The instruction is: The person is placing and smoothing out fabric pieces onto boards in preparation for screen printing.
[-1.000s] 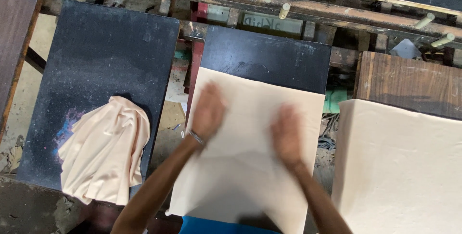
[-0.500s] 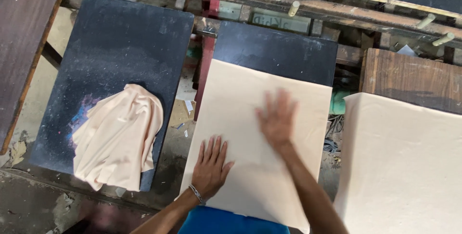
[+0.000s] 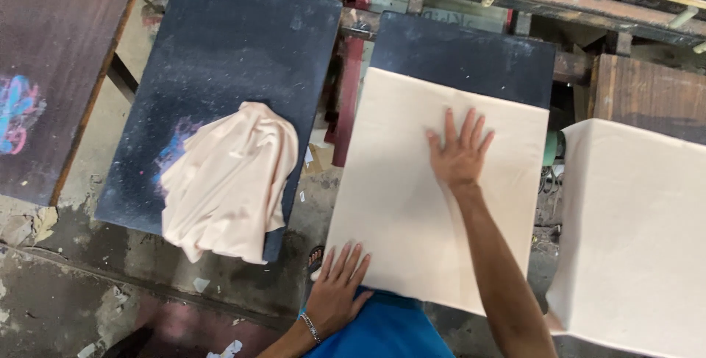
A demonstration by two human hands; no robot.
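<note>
On the middle dark board (image 3: 463, 52), the left hand (image 3: 337, 292) has slid to the near corner of the cream cloth (image 3: 412, 203) while the right hand (image 3: 460, 153) presses mid-sheet, fingers splayed flat, gripping nothing, smoothing continues.

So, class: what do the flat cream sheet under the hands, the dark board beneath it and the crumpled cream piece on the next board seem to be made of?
Cream sheet: probably matte woven or knit fabric; it lies smooth, edges draping over.
Dark board: rigid, dull black, dusty and scuffed; perhaps coated wood, unclear.
Crumpled piece: the same soft cloth, judging by its loose folds.
Both hands, left and right, press flat.
</note>
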